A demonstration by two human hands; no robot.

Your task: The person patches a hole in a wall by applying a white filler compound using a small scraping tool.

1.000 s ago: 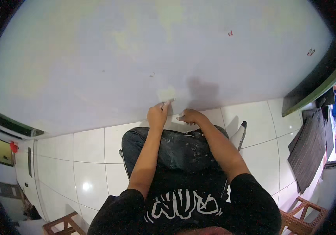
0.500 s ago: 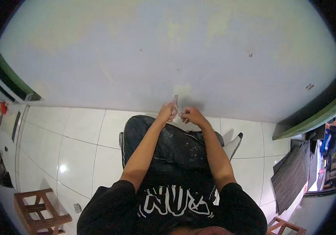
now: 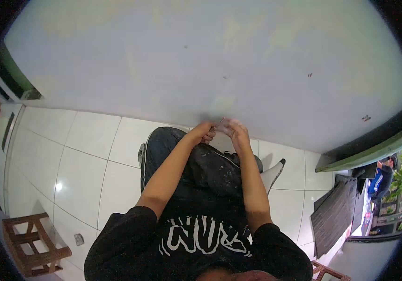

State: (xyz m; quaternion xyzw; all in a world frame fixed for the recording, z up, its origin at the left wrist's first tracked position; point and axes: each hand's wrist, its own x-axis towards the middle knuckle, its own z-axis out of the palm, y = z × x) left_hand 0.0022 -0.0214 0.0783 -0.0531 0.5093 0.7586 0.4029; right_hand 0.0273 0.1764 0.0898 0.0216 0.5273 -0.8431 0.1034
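My left hand (image 3: 203,133) is closed, its fingers curled round one edge of a small, thin, pinkish-grey sheet (image 3: 222,127). My right hand (image 3: 237,132) has its fingers on the sheet's other side, so the piece spans the gap between both hands. The sheet could be sandpaper, but its surface is too small to make out. Both hands are low in front of the wall (image 3: 173,79), just above my bent legs in dark, dust-smeared trousers (image 3: 210,171).
White tiles (image 3: 81,173) cover the floor. A brown woven stool (image 3: 37,243) and a small grey block (image 3: 79,239) are at the left. To the right lie dark grey panels (image 3: 334,213), near a green-edged opening with a person (image 3: 383,180) beyond it.
My right hand has moved up to the sheet and now grips it. The sheet has tipped from upright to a flatter angle between both hands. The view has shifted slightly.
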